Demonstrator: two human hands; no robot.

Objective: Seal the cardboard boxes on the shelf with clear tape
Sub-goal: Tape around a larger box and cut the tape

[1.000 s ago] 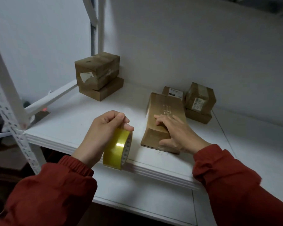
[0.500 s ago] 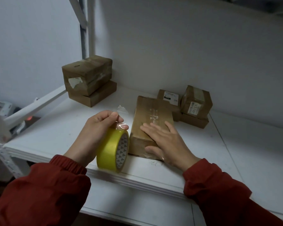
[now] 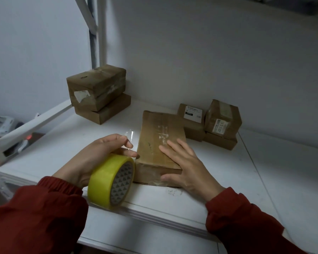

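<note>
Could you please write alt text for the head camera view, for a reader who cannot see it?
A person's left hand holds a yellow tape roll beside a flat cardboard box, which the right hand presses down on a white shelf. Two stacked boxes stand at the back left, three smaller boxes at the back right.

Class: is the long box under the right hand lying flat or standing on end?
Lying flat: the long box has its broad face up on the shelf, and the right hand rests spread on top.
</note>
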